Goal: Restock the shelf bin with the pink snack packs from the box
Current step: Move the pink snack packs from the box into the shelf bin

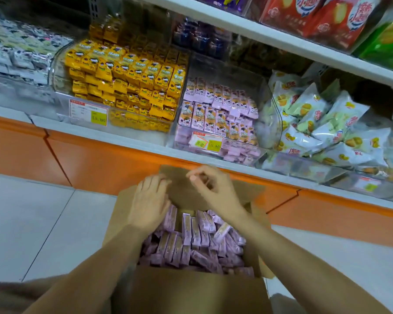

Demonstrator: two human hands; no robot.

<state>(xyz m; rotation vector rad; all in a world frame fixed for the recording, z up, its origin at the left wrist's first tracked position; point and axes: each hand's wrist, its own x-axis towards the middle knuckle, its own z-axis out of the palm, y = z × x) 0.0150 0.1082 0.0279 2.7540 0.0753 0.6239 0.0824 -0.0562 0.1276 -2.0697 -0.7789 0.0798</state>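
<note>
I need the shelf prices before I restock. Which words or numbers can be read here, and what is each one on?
"15.80": left price tag, in front of the yellow packs.
Probably "15.80", but blurred: middle price tag, on the shelf bin of pink snack packs.
Unreadable: right price tag, and the Chinese print on every pack and on the red boxes.
</note>
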